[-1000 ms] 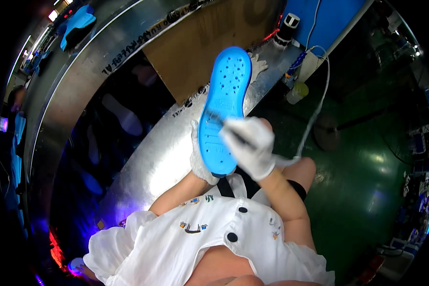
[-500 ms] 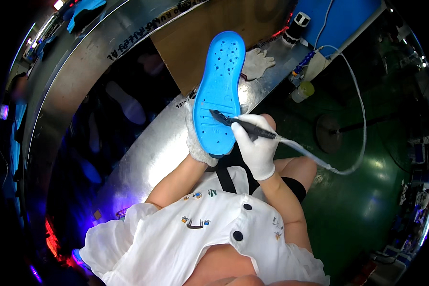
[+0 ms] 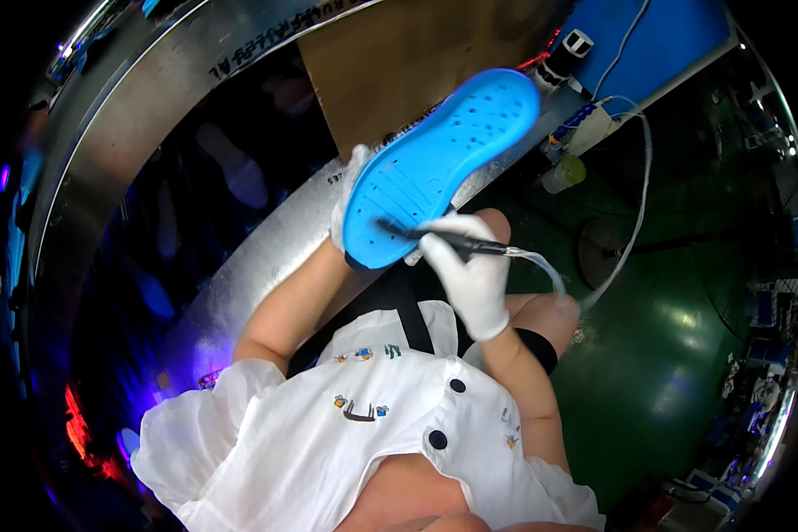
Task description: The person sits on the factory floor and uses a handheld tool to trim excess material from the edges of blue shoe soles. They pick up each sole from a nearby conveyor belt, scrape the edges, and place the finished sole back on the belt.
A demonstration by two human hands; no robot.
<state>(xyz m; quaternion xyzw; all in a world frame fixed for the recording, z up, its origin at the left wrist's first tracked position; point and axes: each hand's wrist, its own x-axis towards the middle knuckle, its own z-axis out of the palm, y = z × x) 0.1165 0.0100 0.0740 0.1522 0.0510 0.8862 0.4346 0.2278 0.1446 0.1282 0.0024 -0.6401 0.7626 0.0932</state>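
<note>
Gripping a black brush (image 3: pixel 474 242) between thumb and fingers, the gloved right hand (image 3: pixel 471 288) sits beside the ribbed end of a blue shoe sole (image 3: pixel 421 173); the blurred bristles lie over it, contact unclear. The gloved left hand (image 3: pixel 354 172), mostly hidden, clasps the sole from its left edge and underneath, near a metal bench (image 3: pixel 266 275). A pale hose (image 3: pixel 644 177) trails off rightward.

The wide view is directed downward from the head, close above and behind the gripping white-gloved right hand (image 3: pixel 471 285).
</note>
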